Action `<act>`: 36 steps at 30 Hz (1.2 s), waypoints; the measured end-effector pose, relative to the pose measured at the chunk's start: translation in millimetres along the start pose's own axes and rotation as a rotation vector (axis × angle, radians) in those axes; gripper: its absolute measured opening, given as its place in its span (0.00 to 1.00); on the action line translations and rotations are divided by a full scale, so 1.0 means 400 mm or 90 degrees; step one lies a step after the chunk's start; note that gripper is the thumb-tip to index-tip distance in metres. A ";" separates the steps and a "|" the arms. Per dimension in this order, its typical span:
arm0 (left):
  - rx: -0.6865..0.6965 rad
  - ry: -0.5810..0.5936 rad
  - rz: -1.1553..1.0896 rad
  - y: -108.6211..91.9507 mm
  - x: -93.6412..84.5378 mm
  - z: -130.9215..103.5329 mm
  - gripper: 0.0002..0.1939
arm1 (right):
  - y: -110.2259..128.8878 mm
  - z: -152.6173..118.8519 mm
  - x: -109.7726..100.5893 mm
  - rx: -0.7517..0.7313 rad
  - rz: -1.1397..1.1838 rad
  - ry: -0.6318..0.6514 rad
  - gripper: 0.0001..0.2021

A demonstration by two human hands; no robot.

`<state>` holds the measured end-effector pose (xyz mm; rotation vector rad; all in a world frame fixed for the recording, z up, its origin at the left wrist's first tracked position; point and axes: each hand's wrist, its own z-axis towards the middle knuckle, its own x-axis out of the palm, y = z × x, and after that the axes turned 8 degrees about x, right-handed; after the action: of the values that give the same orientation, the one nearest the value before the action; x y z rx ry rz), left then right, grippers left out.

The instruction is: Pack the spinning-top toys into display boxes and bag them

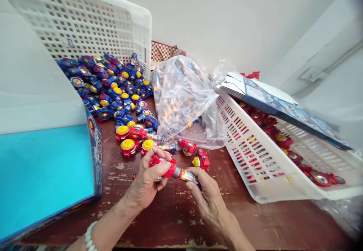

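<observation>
Aligning above the tabletop (176, 220) on a ten-to-four-o'clock long axis, the red toy body (171, 168) is grasped in the left grip (147, 177), the printed tube (187, 176), toward four o'clock, pinched in the right grip (209, 193).

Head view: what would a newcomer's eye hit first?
Probably the bright turquoise panel filling the lower left, then the heap of blue and yellow pieces by the white crate, upper left. Near the center, the left grip holds a red piece, while the right grip holds the printed tube that extends from it.
</observation>
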<state>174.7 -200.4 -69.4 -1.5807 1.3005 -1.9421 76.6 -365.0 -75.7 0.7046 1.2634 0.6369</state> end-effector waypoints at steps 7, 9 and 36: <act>0.111 0.015 0.102 0.006 0.000 -0.001 0.16 | 0.017 0.021 0.016 0.327 0.397 0.157 0.16; 0.099 0.012 0.104 0.002 -0.004 0.004 0.16 | 0.023 0.032 0.018 0.421 0.535 0.238 0.18; 0.166 0.055 0.179 -0.031 -0.037 0.023 0.12 | 0.023 0.075 0.035 0.393 0.561 0.366 0.20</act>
<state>191.5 -187.1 -68.6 -1.1361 1.1729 -1.9266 108.3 -352.2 -72.7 1.7242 1.6869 1.2396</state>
